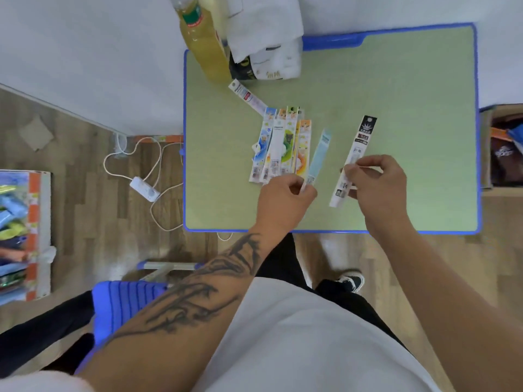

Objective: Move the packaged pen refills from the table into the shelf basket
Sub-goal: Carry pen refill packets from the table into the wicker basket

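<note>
Head view: black-topped refill pack [353,161], long axis pointing away and slightly right, is pinched near its lower end by the right hand [377,181]. Left hand [285,193] pinches a pale blue pack [318,155] beside fanned packs [278,145] on the desk [410,108].

Home room, child's desk [396,108], wood floor [85,222]

A rectangular green-topped table with a blue rim [410,137] carries a fanned row of colourful packaged pen refills [278,145] near its centre, and a white refill packet with red print [246,95] lying diagonally behind them. A yellow-liquid plastic bottle [203,43] and crumpled white bags [266,38] occupy the far left corner.
</note>
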Action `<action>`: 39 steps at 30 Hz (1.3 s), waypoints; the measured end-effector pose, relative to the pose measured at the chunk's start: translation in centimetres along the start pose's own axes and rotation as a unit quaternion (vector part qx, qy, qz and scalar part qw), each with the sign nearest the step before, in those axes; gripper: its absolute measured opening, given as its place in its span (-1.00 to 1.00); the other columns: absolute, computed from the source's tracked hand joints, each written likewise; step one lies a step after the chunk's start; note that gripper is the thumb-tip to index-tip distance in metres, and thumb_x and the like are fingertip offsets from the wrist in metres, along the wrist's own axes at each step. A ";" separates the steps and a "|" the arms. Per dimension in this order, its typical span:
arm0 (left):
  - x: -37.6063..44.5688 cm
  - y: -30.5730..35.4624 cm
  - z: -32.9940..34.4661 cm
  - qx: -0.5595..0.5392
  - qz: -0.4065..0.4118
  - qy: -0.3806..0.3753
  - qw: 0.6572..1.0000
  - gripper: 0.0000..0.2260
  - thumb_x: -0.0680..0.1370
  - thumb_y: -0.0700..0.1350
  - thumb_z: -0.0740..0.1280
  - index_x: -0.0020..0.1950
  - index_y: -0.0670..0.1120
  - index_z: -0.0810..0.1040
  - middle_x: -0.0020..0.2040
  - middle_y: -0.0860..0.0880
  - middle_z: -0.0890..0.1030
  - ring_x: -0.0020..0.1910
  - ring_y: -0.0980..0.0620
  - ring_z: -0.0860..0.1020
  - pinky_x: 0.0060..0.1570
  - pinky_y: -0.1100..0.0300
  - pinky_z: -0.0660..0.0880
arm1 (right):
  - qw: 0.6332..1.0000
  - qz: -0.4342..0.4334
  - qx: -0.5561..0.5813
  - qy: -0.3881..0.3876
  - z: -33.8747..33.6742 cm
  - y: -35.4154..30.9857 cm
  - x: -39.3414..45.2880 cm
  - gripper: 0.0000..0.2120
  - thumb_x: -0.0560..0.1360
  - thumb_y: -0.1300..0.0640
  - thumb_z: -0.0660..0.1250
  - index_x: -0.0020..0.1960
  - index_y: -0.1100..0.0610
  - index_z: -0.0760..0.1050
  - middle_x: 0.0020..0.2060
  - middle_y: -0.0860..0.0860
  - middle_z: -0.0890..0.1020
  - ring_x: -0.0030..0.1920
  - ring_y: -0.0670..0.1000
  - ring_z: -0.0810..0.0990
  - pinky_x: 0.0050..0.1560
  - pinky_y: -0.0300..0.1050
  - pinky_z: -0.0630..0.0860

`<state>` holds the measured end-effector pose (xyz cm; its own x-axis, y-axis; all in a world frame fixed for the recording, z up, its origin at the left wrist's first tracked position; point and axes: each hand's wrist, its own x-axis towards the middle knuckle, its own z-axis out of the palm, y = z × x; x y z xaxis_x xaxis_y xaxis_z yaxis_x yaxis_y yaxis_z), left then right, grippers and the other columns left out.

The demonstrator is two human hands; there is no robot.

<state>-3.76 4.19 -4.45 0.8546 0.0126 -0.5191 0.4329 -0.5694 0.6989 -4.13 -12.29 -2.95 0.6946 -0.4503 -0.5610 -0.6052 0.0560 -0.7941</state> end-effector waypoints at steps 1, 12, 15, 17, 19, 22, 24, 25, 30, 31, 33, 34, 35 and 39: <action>-0.9 0.6 1.2 -0.025 -0.003 -0.009 1.000 -0.76 0.53 -0.05 0.43 -0.31 -0.12 0.59 -0.40 -0.04 0.58 -0.38 -0.02 0.51 -0.26 0.06 0.51 | 1.000 -0.009 0.016 -0.001 -1.4 0.1 -0.4 -0.82 0.54 0.20 0.46 0.03 0.05 0.47 -0.08 0.21 0.72 -0.16 0.06 0.68 -0.03 0.17 0.67; -14.1 11.8 19.5 -0.067 0.039 -0.143 0.987 -0.88 0.62 -0.18 0.40 -0.05 -0.16 0.72 -0.12 -0.23 0.73 -0.25 -0.03 0.64 -0.09 -0.08 0.65 | 0.981 -0.006 0.182 0.067 -27.6 6.6 -7.9 -0.95 0.59 0.25 0.42 -0.04 0.14 0.57 -0.23 0.03 0.71 -0.25 -0.01 0.66 -0.13 0.05 0.60; -18.4 14.8 25.4 -0.024 0.083 -0.202 0.976 -0.89 0.61 -0.14 0.42 -0.08 -0.11 0.72 -0.10 -0.24 0.72 -0.20 -0.09 0.66 -0.02 -0.15 0.65 | 0.968 -0.009 0.220 0.123 -34.7 9.4 -10.6 -0.97 0.58 0.25 0.43 -0.04 0.19 0.59 -0.24 0.05 0.66 -0.23 0.04 0.62 -0.09 0.09 0.59; -21.4 16.7 29.0 -0.003 0.105 -0.238 0.965 -0.92 0.60 -0.10 0.43 -0.06 -0.02 0.72 -0.11 -0.18 0.73 -0.12 -0.16 0.70 0.00 -0.18 0.67 | 0.954 -0.007 0.251 0.166 -38.7 11.3 -11.9 -0.93 0.56 0.25 0.45 -0.04 0.24 0.59 -0.22 0.09 0.62 -0.20 0.08 0.58 -0.05 0.11 0.57; -23.9 18.1 32.3 0.001 0.121 -0.273 0.954 -0.92 0.63 -0.15 0.41 0.00 -0.01 0.70 -0.15 -0.09 0.75 -0.14 -0.11 0.71 -0.09 -0.04 0.70 | 0.940 -0.005 0.280 0.194 -42.0 12.6 -13.0 -0.94 0.54 0.23 0.47 -0.09 0.18 0.60 -0.21 0.11 0.61 -0.19 0.11 0.58 -0.04 0.16 0.57; -27.0 19.8 36.2 0.040 0.141 -0.317 0.937 -0.87 0.64 -0.14 0.39 -0.01 0.08 0.67 -0.20 0.11 0.74 -0.21 0.11 0.71 -0.13 0.14 0.68 | 0.926 -0.007 0.307 0.221 -45.9 14.3 -14.4 -0.93 0.55 0.19 0.47 -0.10 0.11 0.60 -0.16 0.14 0.67 -0.17 0.13 0.64 0.01 0.24 0.63; -28.3 20.9 38.6 0.065 0.151 -0.342 0.925 -0.87 0.64 -0.11 0.40 -0.03 0.11 0.69 -0.13 0.14 0.74 -0.12 0.10 0.72 0.01 0.03 0.68 | 0.910 -0.004 0.338 0.238 -48.0 15.3 -15.1 -0.92 0.57 0.21 0.45 -0.10 0.12 0.60 -0.07 0.22 0.71 -0.15 0.18 0.68 -0.01 0.24 0.64; -28.8 21.4 39.9 0.071 0.153 -0.354 0.920 -0.88 0.64 -0.12 0.40 0.00 0.09 0.69 -0.10 0.10 0.75 -0.08 0.06 0.73 0.06 -0.03 0.68 | 0.902 0.000 0.354 0.249 -48.9 15.8 -15.2 -0.91 0.57 0.23 0.44 -0.10 0.12 0.60 -0.06 0.23 0.72 -0.14 0.19 0.69 -0.03 0.21 0.65; -30.7 24.4 47.0 0.099 0.148 -0.413 0.893 -0.87 0.66 -0.18 0.35 0.03 0.04 0.63 -0.02 -0.06 0.72 -0.03 -0.01 0.72 0.13 -0.14 0.65 | 0.857 0.038 0.396 0.329 -54.0 18.2 -15.1 -0.91 0.56 0.21 0.46 -0.12 0.12 0.60 -0.20 0.12 0.65 -0.19 0.20 0.67 0.00 0.27 0.65; -31.0 25.0 48.6 0.105 0.145 -0.431 0.884 -0.86 0.66 -0.19 0.35 0.02 0.04 0.62 -0.02 -0.08 0.71 -0.07 -0.01 0.73 0.10 -0.16 0.66 | 0.848 0.045 0.401 0.344 -55.4 18.5 -15.0 -0.92 0.56 0.19 0.46 -0.10 0.14 0.61 -0.21 0.12 0.64 -0.19 0.25 0.67 0.00 0.32 0.65; -31.2 26.4 51.9 0.122 0.142 -0.460 0.868 -0.90 0.67 -0.18 0.35 0.04 0.00 0.62 -0.03 -0.13 0.70 -0.07 -0.08 0.73 0.07 -0.20 0.66 | 0.832 0.052 0.405 0.377 -58.8 18.6 -14.4 -0.90 0.55 0.15 0.47 -0.07 0.18 0.61 -0.23 0.12 0.61 -0.22 0.24 0.63 -0.03 0.36 0.63; -31.2 27.3 53.8 0.128 0.144 -0.473 0.860 -0.92 0.66 -0.18 0.35 0.06 -0.03 0.63 -0.04 -0.15 0.70 -0.06 -0.14 0.73 0.06 -0.22 0.66 | 0.823 0.052 0.404 0.395 -60.8 18.5 -14.0 -0.87 0.56 0.15 0.47 -0.07 0.22 0.60 -0.23 0.13 0.59 -0.23 0.19 0.60 -0.04 0.35 0.63; -31.3 28.4 55.7 0.132 0.143 -0.484 0.853 -0.93 0.66 -0.19 0.35 0.07 -0.06 0.63 -0.06 -0.17 0.70 -0.06 -0.19 0.72 0.04 -0.22 0.66 | 0.816 0.051 0.402 0.412 -62.9 18.1 -13.5 -0.84 0.56 0.15 0.46 -0.07 0.25 0.58 -0.23 0.13 0.58 -0.22 0.15 0.57 -0.04 0.35 0.63; -31.9 34.0 62.4 0.123 0.132 -0.543 0.820 -0.92 0.65 -0.23 0.34 0.11 -0.13 0.61 -0.05 -0.32 0.68 -0.21 -0.16 0.68 -0.08 -0.15 0.68 | 0.806 0.045 0.383 0.449 -70.6 15.7 -11.4 -0.81 0.59 0.16 0.44 -0.03 0.30 0.58 -0.20 0.21 0.65 -0.23 0.14 0.61 0.00 0.33 0.63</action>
<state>-34.21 -66.84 5.23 0.0909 -0.8013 -0.5913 0.0888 -0.5848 0.8063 -49.03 -69.17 7.51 -0.1088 -0.8583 -0.5015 0.0195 0.5026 -0.8643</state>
